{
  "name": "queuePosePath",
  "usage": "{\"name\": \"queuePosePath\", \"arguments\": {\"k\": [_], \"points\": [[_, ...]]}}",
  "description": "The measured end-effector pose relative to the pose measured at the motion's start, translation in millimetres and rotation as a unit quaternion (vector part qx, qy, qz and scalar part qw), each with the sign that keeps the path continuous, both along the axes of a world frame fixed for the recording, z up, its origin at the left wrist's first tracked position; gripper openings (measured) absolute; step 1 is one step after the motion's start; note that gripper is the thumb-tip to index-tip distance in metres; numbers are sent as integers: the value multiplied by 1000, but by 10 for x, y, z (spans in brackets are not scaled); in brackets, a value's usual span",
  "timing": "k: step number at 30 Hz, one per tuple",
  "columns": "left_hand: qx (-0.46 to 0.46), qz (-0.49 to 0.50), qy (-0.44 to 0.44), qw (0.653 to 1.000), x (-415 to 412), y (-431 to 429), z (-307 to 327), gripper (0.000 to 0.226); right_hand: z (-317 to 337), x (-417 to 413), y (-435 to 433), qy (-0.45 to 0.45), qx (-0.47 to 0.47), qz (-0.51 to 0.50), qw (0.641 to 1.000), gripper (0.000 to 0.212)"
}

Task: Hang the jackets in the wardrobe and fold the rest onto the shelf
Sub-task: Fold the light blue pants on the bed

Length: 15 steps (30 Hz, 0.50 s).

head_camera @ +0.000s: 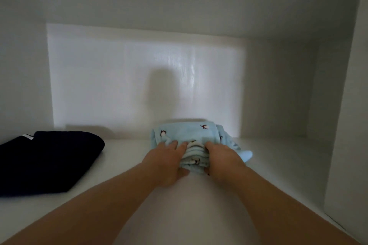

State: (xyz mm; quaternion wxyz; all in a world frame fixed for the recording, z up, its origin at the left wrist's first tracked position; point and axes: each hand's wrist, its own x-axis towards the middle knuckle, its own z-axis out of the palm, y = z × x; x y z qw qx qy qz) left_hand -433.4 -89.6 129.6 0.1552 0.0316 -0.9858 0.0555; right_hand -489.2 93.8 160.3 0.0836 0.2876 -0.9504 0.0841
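Pale-blue bundle (185, 133) in grip of left hand (167, 165), right hand (222, 158); navy garment (49, 163), tag (27, 136) illegible.

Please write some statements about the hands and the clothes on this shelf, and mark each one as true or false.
1. The left hand and the right hand both grip the light blue garment. True.
2. The dark garment lies to the right of the light blue garment. False: it lies to its left.
3. The two garments touch each other. False: bare shelf shows between them.
4. The light blue garment bears a small printed pattern. True.
5. The dark garment hangs from a hanger. False: it lies folded on the shelf.
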Motion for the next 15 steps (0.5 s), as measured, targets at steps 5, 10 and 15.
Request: {"name": "queuePosePath", "arguments": {"k": [5, 10, 15], "points": [[6, -17, -1, 1000, -319, 48, 15, 89, -3, -310, -34, -19, -17, -41, 999, 48], [8, -24, 24, 999, -592, 117, 5, 84, -65, -615, -103, 6, 0, -94, 996, 50], [6, -29, 34, 999, -802, 132, -23, 82, -143, -907, -147, -2, 6, -108, 994, 70]]}}
